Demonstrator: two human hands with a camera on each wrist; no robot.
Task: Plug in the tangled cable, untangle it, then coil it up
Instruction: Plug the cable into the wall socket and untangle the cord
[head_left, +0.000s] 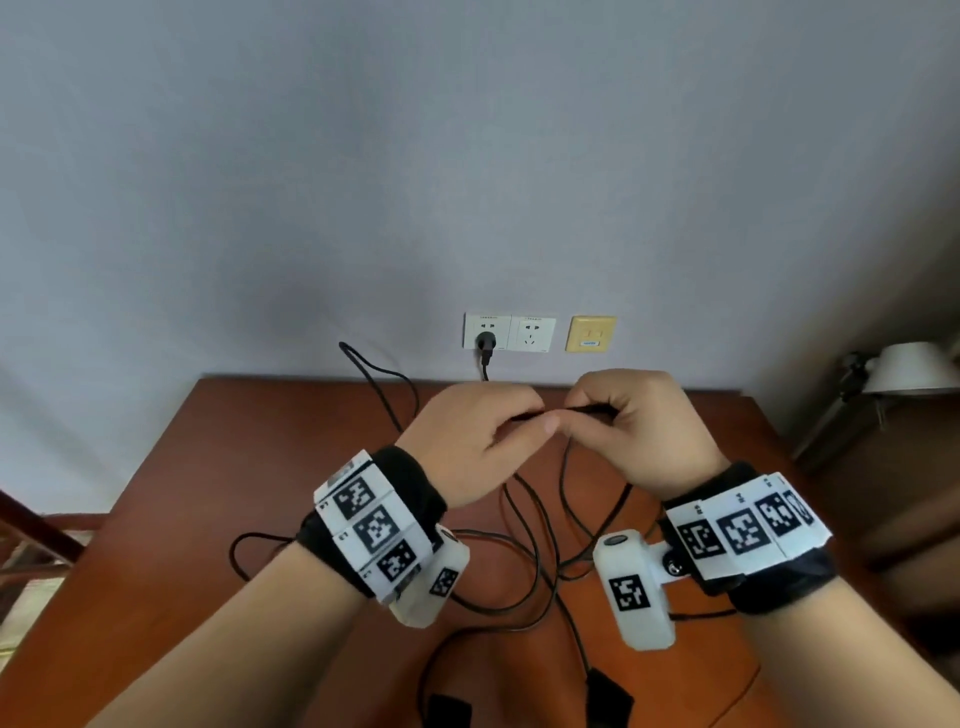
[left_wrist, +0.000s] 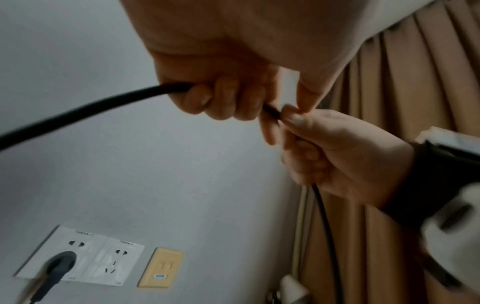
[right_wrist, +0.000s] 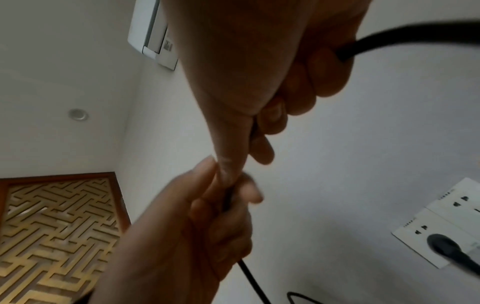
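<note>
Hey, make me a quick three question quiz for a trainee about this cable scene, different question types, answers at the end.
1. True or false: the black plug sits in the yellow wall plate.
2. Multiple choice: the left hand and right hand are
A. resting flat on the table
B. both pinching the black cable, thumbs almost touching
C. pulling the plug out
3. Fill in: loose cable loops lie on the ____ below the hands.

Key: 1 false, it sits in the left white socket. 2 B. 3 table.
</note>
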